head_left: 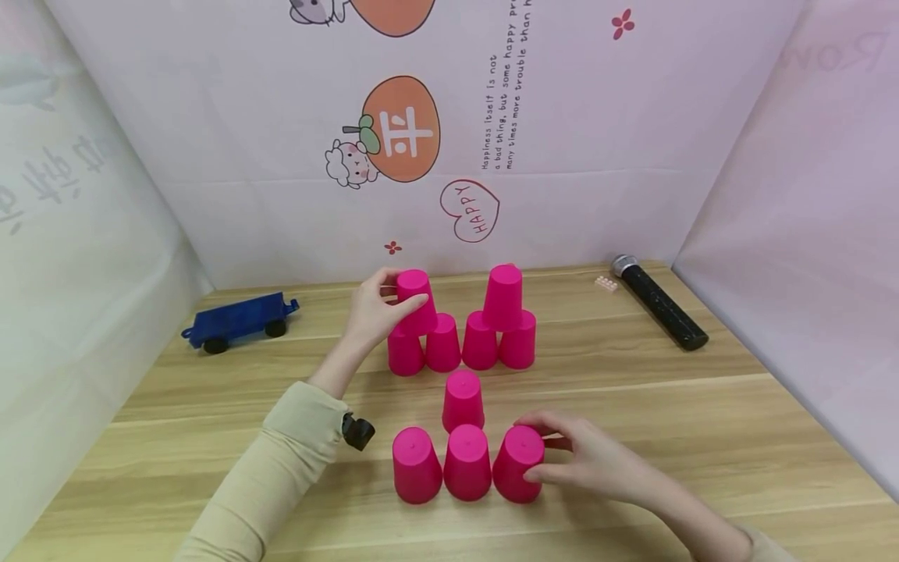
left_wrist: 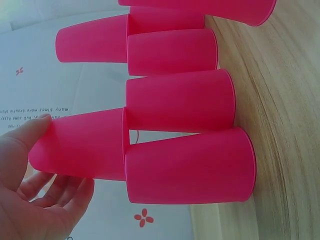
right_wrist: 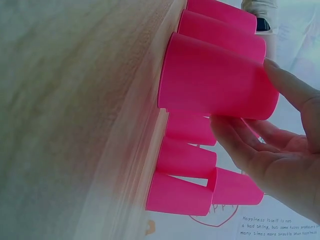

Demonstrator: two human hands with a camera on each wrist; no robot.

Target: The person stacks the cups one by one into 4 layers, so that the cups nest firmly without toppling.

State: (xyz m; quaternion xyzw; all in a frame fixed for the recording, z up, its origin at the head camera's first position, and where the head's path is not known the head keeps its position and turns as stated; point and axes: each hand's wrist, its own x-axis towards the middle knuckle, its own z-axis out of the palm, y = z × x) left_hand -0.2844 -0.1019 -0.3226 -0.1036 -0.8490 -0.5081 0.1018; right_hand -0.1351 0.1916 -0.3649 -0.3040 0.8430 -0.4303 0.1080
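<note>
My left hand (head_left: pixel 374 311) holds an upside-down pink cup (head_left: pixel 418 308) between thumb and fingers. That cup rests across the tops of two inverted pink cups at the back; the lower left one (left_wrist: pixel 190 170) shows closely in the left wrist view. Just right of it, a matching pink cup (head_left: pixel 504 297) sits on another pair. At the front, my right hand (head_left: pixel 583 460) grips the rightmost cup (right_wrist: pixel 215 77) of a row of three, thumb on one side and fingers on the other. Behind the middle cup (head_left: pixel 467 464) of that row stands a single inverted cup (head_left: pixel 463 400).
A blue toy trailer (head_left: pixel 242 320) with black wheels is at the back left of the wooden table (head_left: pixel 702 437). At the back right lie a black microphone (head_left: pixel 660 304) and a small pale toy brick (head_left: pixel 606 284). Printed white cloth (head_left: pixel 597 156) encloses the back and sides.
</note>
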